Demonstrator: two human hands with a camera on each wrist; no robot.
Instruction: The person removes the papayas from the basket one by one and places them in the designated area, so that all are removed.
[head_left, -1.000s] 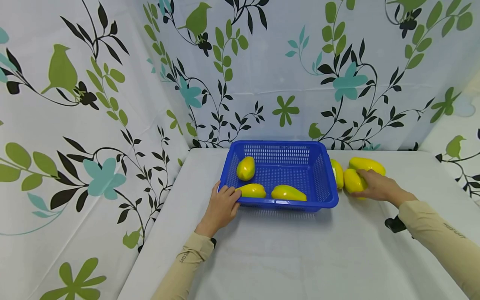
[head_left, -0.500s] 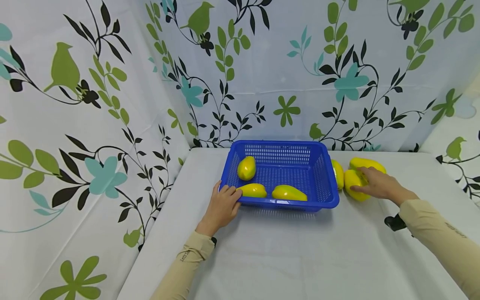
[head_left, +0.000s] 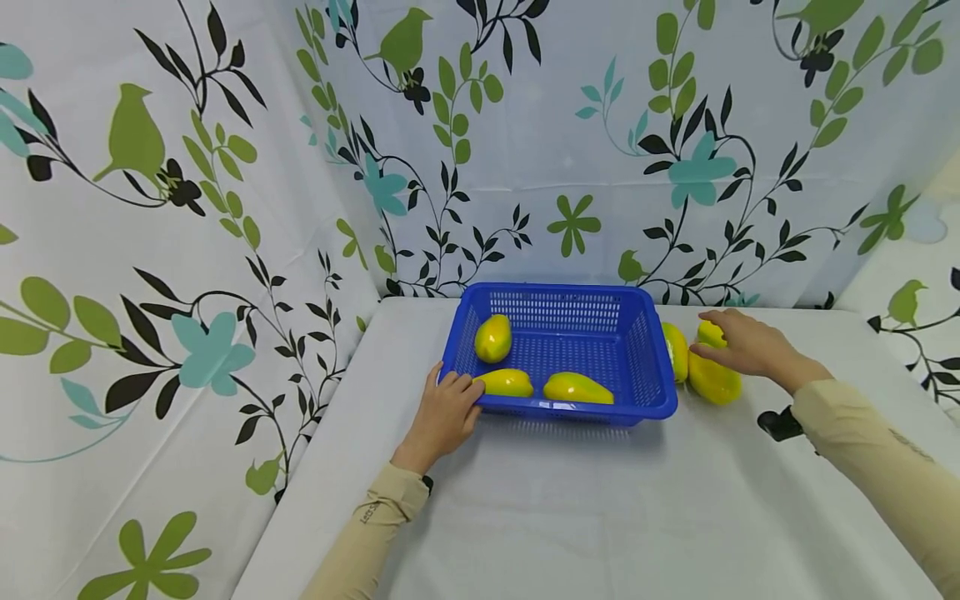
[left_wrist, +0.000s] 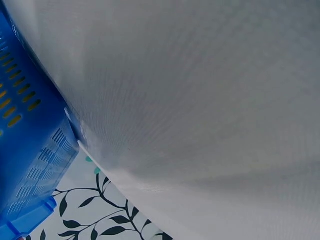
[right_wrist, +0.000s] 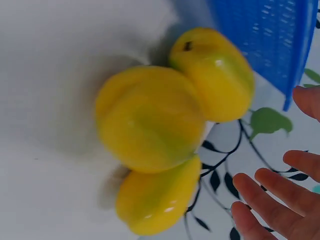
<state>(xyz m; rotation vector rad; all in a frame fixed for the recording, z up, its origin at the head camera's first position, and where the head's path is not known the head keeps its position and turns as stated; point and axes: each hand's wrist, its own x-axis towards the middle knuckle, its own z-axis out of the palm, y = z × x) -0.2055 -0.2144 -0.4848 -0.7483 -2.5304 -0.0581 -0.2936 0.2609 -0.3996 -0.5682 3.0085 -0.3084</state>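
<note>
My left hand (head_left: pixel 444 412) grips the near left corner of a blue plastic basket (head_left: pixel 645 412), fingers curled over its rim. Inside the basket lie three yellow-green mangoes: one at the back left (head_left: pixel 492 337) and two along the front wall. Just right of the basket, three more mangoes sit close together on the table. My right hand (head_left: pixel 757 346) is spread above them, hiding much of the far mango (head_left: pixel 711 333). In the right wrist view its fingers (right_wrist: pixel 270 197) are straight and apart from the big middle mango (right_wrist: pixel 150 120), holding nothing.
White cloth covers the table (head_left: pixel 540 517). Behind it hangs a curtain (head_left: pixel 510 192) printed with leaves, birds and flowers, which also runs along the left side. The mango nearest the basket (head_left: pixel 677 350) stands close against its right wall.
The right hand has let go of the near mango, risen and moved a little farther back over the far one. The near mango has turned slightly. The left hand stays on the basket.
</note>
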